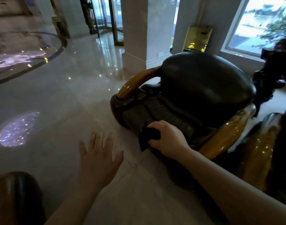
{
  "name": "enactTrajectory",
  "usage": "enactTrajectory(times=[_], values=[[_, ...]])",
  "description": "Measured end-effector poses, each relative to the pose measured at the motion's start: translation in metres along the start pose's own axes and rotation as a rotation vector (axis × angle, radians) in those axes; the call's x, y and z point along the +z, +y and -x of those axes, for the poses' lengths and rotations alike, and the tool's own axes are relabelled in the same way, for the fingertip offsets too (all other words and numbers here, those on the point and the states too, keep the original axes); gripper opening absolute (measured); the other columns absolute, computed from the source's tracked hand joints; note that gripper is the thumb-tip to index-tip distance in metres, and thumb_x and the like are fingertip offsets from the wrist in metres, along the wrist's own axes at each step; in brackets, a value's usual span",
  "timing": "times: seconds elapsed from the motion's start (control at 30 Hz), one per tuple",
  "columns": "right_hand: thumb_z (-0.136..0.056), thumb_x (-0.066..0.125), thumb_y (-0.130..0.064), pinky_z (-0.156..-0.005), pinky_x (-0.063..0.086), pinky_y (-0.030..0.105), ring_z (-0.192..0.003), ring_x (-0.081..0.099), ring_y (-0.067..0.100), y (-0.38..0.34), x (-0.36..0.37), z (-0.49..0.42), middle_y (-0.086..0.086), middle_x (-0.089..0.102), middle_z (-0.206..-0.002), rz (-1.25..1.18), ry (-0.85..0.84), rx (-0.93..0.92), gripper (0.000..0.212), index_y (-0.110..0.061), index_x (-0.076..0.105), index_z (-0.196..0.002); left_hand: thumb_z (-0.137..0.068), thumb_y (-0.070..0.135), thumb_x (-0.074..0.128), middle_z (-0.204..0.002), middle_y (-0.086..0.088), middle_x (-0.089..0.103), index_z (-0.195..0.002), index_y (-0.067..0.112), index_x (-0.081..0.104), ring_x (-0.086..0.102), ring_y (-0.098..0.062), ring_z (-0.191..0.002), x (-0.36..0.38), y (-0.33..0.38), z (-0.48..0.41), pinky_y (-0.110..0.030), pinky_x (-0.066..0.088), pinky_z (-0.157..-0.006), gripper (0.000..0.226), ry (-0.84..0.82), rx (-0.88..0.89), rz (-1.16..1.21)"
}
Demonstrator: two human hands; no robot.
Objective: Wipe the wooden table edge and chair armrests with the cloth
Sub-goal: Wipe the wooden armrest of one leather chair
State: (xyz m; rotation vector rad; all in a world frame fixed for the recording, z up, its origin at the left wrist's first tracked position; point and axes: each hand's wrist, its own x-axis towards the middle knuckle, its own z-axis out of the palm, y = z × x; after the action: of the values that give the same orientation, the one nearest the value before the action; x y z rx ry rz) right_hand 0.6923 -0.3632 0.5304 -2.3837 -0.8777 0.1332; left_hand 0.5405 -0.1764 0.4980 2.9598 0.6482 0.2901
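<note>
A dark leather armchair (202,82) with glossy golden-brown wooden armrests stands right of centre. Its left armrest (132,83) curves down to the front corner; its right armrest (226,133) runs beside my right forearm. My right hand (167,137) is shut on a dark blue cloth (148,136), held against the front edge of the seat cushion. My left hand (99,153) hovers open over the floor, fingers spread, touching nothing. No wooden table edge can be made out for certain.
Polished pale marble floor (74,82) stretches left and ahead. A white pillar (134,30) stands behind the chair. Another glossy wooden piece (259,153) sits at the right, dark carved furniture (275,67) at far right, and a brown rounded object (15,195) at bottom left.
</note>
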Motion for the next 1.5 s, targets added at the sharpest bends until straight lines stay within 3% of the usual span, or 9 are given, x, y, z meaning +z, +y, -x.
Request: enactTrajectory(times=[0.23,0.43,0.63,0.93,1.13,1.33,1.5], values=[[-0.078,0.076,-0.032,-0.078,0.053,0.032,-0.095,0.057,0.008,0.01,-0.006,0.013,-0.019,0.054,-0.103,0.017,0.147,0.184,0.045,-0.042,0.059,-0.118,-0.085,0.066,0.023,-0.16,-0.01,0.023,-0.153,0.03,0.016,0.009,-0.03,-0.15,0.007,0.009,-0.037,-0.063,0.012,-0.113,0.077,-0.014,0.195,0.086],[-0.077,0.077,-0.031,-0.066,0.047,0.02,-0.088,0.056,0.003,0.028,-0.018,0.042,-0.02,0.053,-0.1,0.0,0.283,0.328,0.046,-0.042,0.058,-0.118,-0.089,0.06,0.044,-0.158,-0.011,0.026,-0.152,0.03,0.018,0.014,-0.032,-0.149,0.018,0.04,-0.054,-0.065,0.016,-0.112,0.075,-0.045,0.377,0.096],[-0.078,0.076,-0.031,-0.073,0.054,0.027,-0.088,0.057,0.004,0.067,-0.042,0.08,-0.02,0.054,-0.1,-0.022,0.383,0.463,0.045,-0.042,0.058,-0.118,-0.087,0.065,0.029,-0.157,-0.011,0.029,-0.151,0.032,0.018,0.014,-0.029,-0.149,0.037,0.096,-0.07,-0.064,0.017,-0.114,0.073,-0.057,0.523,0.112],[-0.082,0.074,-0.028,-0.077,0.057,0.028,-0.096,0.059,0.005,0.152,-0.084,0.13,-0.02,0.053,-0.108,-0.1,0.428,0.574,0.048,-0.038,0.057,-0.125,-0.088,0.062,0.034,-0.158,-0.01,0.027,-0.151,0.032,0.018,0.01,-0.028,-0.15,0.074,0.22,-0.081,-0.063,0.012,-0.115,0.071,-0.118,0.668,0.157],[-0.083,0.073,-0.029,-0.071,0.056,0.024,-0.092,0.058,0.003,0.202,-0.109,0.155,-0.018,0.054,-0.106,-0.088,0.456,0.622,0.046,-0.038,0.056,-0.124,-0.09,0.059,0.04,-0.156,-0.011,0.029,-0.151,0.029,0.022,0.014,-0.029,-0.149,0.093,0.279,-0.09,-0.064,0.016,-0.114,0.07,-0.144,0.718,0.16],[-0.083,0.073,-0.031,-0.067,0.049,0.015,-0.094,0.056,0.0,0.24,-0.122,0.165,-0.019,0.055,-0.11,-0.111,0.491,0.69,0.048,-0.039,0.055,-0.126,-0.089,0.064,0.028,-0.158,-0.01,0.026,-0.151,0.031,0.019,0.011,-0.027,-0.15,0.108,0.33,-0.105,-0.063,0.014,-0.116,0.071,-0.186,0.785,0.169],[-0.082,0.073,-0.031,-0.065,0.046,0.014,-0.092,0.056,0.0,0.27,-0.123,0.153,-0.019,0.055,-0.11,-0.128,0.518,0.766,0.047,-0.039,0.055,-0.125,-0.089,0.064,0.03,-0.159,-0.008,0.022,-0.151,0.032,0.016,0.007,-0.026,-0.15,0.129,0.362,-0.131,-0.062,0.012,-0.117,0.072,-0.246,0.832,0.178]])
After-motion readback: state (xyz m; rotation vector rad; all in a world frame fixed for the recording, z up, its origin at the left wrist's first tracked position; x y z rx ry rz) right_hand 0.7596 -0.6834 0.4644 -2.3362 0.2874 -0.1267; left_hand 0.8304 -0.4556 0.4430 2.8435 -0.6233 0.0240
